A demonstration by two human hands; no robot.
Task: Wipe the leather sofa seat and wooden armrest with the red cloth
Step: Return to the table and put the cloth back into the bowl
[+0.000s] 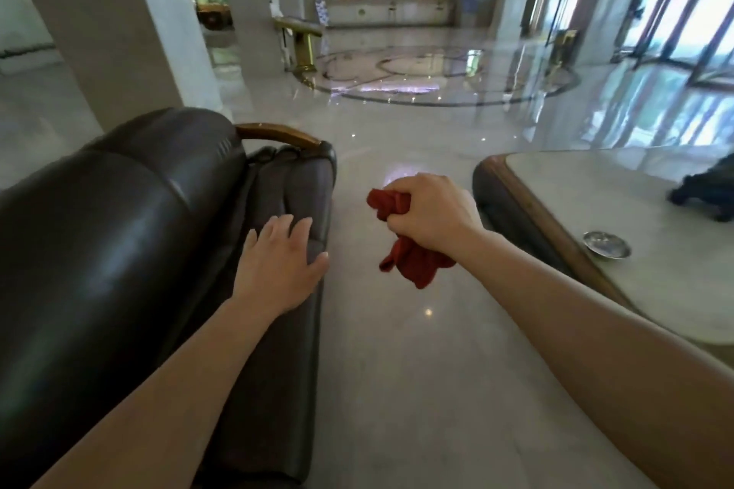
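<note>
A dark leather sofa [119, 230] runs along the left, its seat cushion [290, 187] stretching away from me. At the sofa's far end sits a curved wooden armrest [278, 131]. My left hand [278, 266] rests flat on the seat's front edge with fingers spread and nothing in it. My right hand [429, 210] hovers above the floor to the right of the sofa, shut on a bunched red cloth [413, 262] that sticks out above and below the fist.
A low table [595, 187] with a pale stone top and wooden rim stands at the right, carrying a metal ashtray [606, 245] and a dark object [707, 191]. Glossy marble floor [397, 349] lies between sofa and table. Pillars [107, 20] rise behind the sofa.
</note>
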